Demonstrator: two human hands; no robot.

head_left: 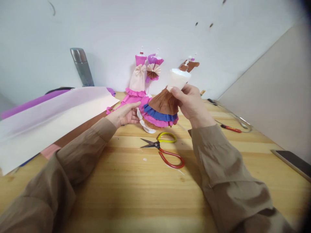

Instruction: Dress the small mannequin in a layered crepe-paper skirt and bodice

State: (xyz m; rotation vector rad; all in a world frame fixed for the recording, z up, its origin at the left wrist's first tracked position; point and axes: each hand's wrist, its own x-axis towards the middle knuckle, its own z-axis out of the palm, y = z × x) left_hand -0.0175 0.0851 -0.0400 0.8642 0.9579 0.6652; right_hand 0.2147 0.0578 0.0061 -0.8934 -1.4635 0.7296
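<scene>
My right hand (193,102) grips a small dress form (180,77) at the waist, thumb in front. The form is tilted, with a white bodice and a tiered crepe-paper skirt (164,103) in brown, blue and pink. A white curved edge (147,126) shows beneath the hem. Beside the hem, my left hand (126,113) has its thumb and fingers apart; whether it touches the skirt I cannot tell. Scissors (159,145) with one yellow and one red handle lie on the table below the skirt, blades slightly apart.
Behind stand dress forms in a pink-and-cream dress (139,76), a purple-and-brown one (153,66) and a brown top (193,65). Paper sheets (73,110) cover the left side. A grey bottle (82,66) leans at the wall. At right are a red-handled tool (230,128) and a phone (295,161).
</scene>
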